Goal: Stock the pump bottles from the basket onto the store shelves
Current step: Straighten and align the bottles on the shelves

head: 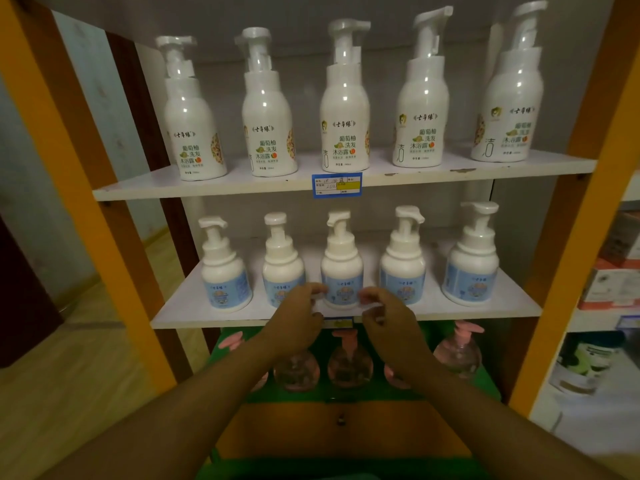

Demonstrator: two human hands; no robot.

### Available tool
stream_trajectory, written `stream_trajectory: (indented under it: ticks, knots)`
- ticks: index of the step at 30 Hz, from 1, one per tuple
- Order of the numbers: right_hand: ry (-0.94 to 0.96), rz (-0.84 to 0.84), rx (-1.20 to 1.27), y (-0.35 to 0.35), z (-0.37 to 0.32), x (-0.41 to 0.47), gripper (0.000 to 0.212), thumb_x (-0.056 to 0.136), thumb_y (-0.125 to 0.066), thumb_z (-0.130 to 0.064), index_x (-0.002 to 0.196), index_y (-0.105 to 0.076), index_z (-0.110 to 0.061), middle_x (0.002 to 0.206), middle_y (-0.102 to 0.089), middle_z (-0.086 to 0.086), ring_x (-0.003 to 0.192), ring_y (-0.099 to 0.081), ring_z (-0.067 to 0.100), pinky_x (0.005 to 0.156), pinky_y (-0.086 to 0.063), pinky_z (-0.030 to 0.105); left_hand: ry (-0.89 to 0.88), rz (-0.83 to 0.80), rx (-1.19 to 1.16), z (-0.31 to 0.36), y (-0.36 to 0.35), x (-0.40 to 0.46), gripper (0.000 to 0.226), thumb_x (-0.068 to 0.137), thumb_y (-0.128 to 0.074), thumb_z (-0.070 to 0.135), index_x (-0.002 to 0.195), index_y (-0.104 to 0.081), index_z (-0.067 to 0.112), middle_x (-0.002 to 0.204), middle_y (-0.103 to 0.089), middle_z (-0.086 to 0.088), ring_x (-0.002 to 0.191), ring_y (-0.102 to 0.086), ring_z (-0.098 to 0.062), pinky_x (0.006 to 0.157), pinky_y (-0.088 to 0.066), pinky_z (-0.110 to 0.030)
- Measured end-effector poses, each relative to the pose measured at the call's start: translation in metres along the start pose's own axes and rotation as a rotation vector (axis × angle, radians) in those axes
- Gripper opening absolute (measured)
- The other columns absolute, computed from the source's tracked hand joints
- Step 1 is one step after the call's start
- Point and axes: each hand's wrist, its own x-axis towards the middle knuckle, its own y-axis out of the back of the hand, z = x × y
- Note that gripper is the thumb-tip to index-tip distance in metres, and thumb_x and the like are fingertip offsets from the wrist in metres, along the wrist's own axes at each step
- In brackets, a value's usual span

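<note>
Left: an orange upright frames the unit, with wooden floor beyond it. The upper shelf carries five tall white pump bottles with green-and-orange labels, from the leftmost to the rightmost; a blue price tag hangs from the middle of its front edge.

The middle shelf carries five shorter blue-labelled pump bottles in one row. The left hand is raised at the shelf's front edge, fingers curled, fingertips touching or just beside the left flank of the centre blue-labelled bottle. The right hand mirrors it on the right flank and pinches something small and pale, possibly a tag or film; what it is cannot be told. Whether either hand actually grips the bottle cannot be told.

Below, pink-pump clear bottles stand on a green surface, partly hidden by the forearms. No basket is clearly identifiable.

Judgement: the step appears to be squaring the centre bottle in its row. Done well, the bottle is turned from its base with both hands, label forward, spacing matched to its neighbours, and pump nozzles are not knocked.

Right: a second orange upright, then an adjacent shelf with boxed goods.
</note>
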Motion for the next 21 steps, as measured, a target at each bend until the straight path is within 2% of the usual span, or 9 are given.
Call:
stream_trajectory:
  ticks: [1, 3, 6, 8, 9, 11, 14, 19, 21]
  knots:
    - [0.006, -0.041, -0.031, -0.001, 0.003, -0.003, 0.025, 0.091, -0.052, -0.004, 0.116, -0.056, -0.010, 0.117, -0.058, 0.000, 0.102, -0.055, 0.007, 0.068, -0.044, 0.000, -0.034, 0.005, 0.054, -0.002, -0.003, -0.003, 0.042, 0.087, -0.048, 0.001, 0.125, -0.047, 0.020, 0.126, -0.047, 0.002, 0.116, -0.048, -0.015, 0.092, -0.048, -0.025]
    - [-0.017, -0.190, -0.158, -0.006, 0.008, -0.008, 0.022, 0.094, -0.050, -0.012, 0.113, -0.060, -0.016, 0.114, -0.063, -0.004, 0.097, -0.057, 0.003, 0.071, -0.043, 0.004, -0.080, -0.025, 0.174, -0.007, -0.010, -0.006, 0.030, 0.090, -0.048, 0.007, 0.111, -0.056, 0.026, 0.107, -0.051, 0.013, 0.100, -0.053, -0.004, 0.073, -0.041, -0.009]
    - [-0.103, -0.303, -0.228, -0.017, 0.016, -0.009, 0.029, 0.094, -0.048, -0.015, 0.119, -0.059, -0.025, 0.113, -0.063, -0.007, 0.094, -0.057, 0.006, 0.076, -0.043, 0.012, -0.053, -0.127, 0.220, -0.018, -0.018, -0.006, 0.024, 0.092, -0.048, 0.013, 0.106, -0.058, 0.029, 0.102, -0.059, 0.017, 0.081, -0.052, 0.007, 0.061, -0.036, -0.008]
    - [-0.119, -0.306, -0.190, -0.023, 0.019, -0.009, 0.034, 0.094, -0.049, -0.012, 0.125, -0.054, -0.024, 0.114, -0.061, -0.008, 0.094, -0.056, 0.005, 0.074, -0.042, 0.008, -0.002, -0.120, 0.190, -0.022, -0.015, -0.005, 0.026, 0.091, -0.048, 0.010, 0.111, -0.056, 0.025, 0.103, -0.057, 0.013, 0.082, -0.052, 0.004, 0.061, -0.037, -0.010]
    - [-0.120, -0.293, -0.175, -0.025, 0.021, -0.008, 0.035, 0.094, -0.049, -0.011, 0.127, -0.054, -0.024, 0.118, -0.060, -0.009, 0.100, -0.056, 0.006, 0.078, -0.041, 0.007, 0.021, -0.099, 0.162, -0.023, -0.013, -0.004, 0.027, 0.090, -0.048, 0.008, 0.111, -0.055, 0.023, 0.105, -0.058, 0.010, 0.087, -0.053, 0.000, 0.064, -0.038, -0.011]
    - [-0.133, -0.259, -0.151, -0.028, 0.024, -0.004, 0.035, 0.094, -0.049, -0.012, 0.126, -0.054, -0.023, 0.124, -0.060, -0.007, 0.111, -0.056, 0.009, 0.090, -0.040, 0.013, 0.054, -0.100, 0.122, -0.027, -0.010, -0.001, 0.028, 0.090, -0.048, 0.006, 0.113, -0.055, 0.021, 0.114, -0.061, 0.004, 0.098, -0.055, -0.006, 0.069, -0.040, -0.012]
    - [-0.151, -0.248, -0.173, -0.030, 0.027, 0.001, 0.032, 0.095, -0.047, -0.013, 0.125, -0.055, -0.022, 0.123, -0.059, -0.003, 0.105, -0.054, 0.009, 0.089, -0.038, 0.018, 0.069, -0.148, 0.123, -0.030, -0.008, -0.001, 0.035, 0.089, -0.048, 0.005, 0.118, -0.053, 0.023, 0.121, -0.059, 0.004, 0.105, -0.053, -0.008, 0.075, -0.040, -0.014]
    - [-0.156, -0.245, -0.110, -0.028, 0.031, 0.000, 0.033, 0.094, -0.048, -0.014, 0.124, -0.055, -0.022, 0.124, -0.061, -0.003, 0.106, -0.056, 0.008, 0.090, -0.043, 0.019, 0.091, -0.146, 0.075, -0.027, -0.007, 0.000, 0.032, 0.090, -0.048, 0.006, 0.116, -0.055, 0.022, 0.115, -0.061, 0.003, 0.102, -0.056, -0.009, 0.072, -0.042, -0.014]
    - [-0.160, -0.274, -0.066, -0.024, 0.036, -0.005, 0.033, 0.094, -0.049, -0.014, 0.125, -0.056, -0.023, 0.124, -0.061, -0.006, 0.108, -0.057, 0.007, 0.094, -0.048, 0.024, 0.076, -0.130, 0.041, -0.028, -0.008, -0.005, 0.033, 0.089, -0.049, 0.006, 0.118, -0.053, 0.022, 0.113, -0.060, 0.005, 0.101, -0.056, -0.008, 0.071, -0.042, -0.014]
